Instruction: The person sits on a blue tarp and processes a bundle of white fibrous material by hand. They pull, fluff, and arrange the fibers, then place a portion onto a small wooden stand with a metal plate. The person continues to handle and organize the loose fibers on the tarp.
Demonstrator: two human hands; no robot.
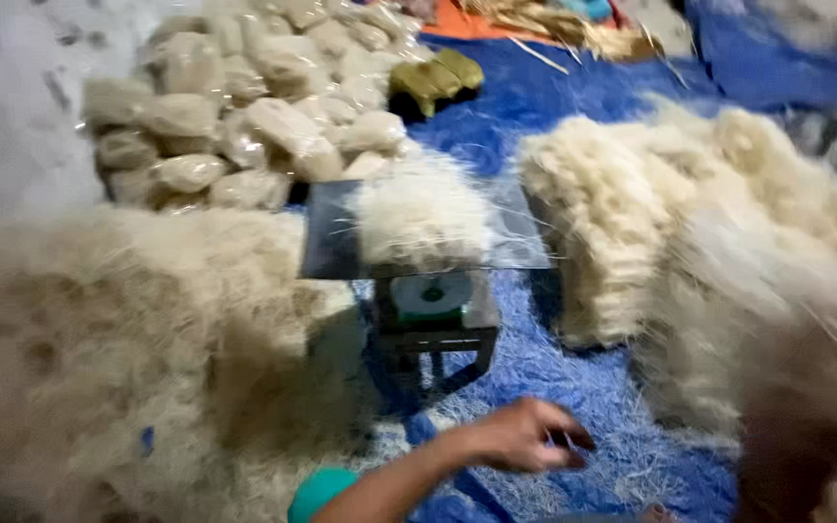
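1. Floor: blue woven tarp (573,373), strewn with loose pale strands. The only open strip runs from the bottom centre up past the scale, narrow, walled on both sides.
2. Left wall: big fluffy mound of tan fibre (118,358), running to the frame's left and bottom edges.
3. Right wall: stacked slabs of cream-coloured fine noodle-like strands (690,223), with more blurred fibre at the lower right.
4. Centre: small grey mechanical scale with a round dial (433,310), topped by a flat dark rectangular tray (326,237). A pale tuft of the same strands (423,218) sits on the tray, overhanging its front edge.
5. Back left: heap of clear plastic bags packed with pale strands (244,107), just behind the tray.
6. One hand (525,436) visible, entering from the bottom centre on an arm with a teal sleeve (320,492); which hand it is can't be told. Fingers curled loosely and pinched; a few thin strands may be between them, too blurred to confirm.
7. The hand hovers low over the tarp, in front of the scale base and clear of it. The tuft on the tray is above and beyond the fingertips, not touching.
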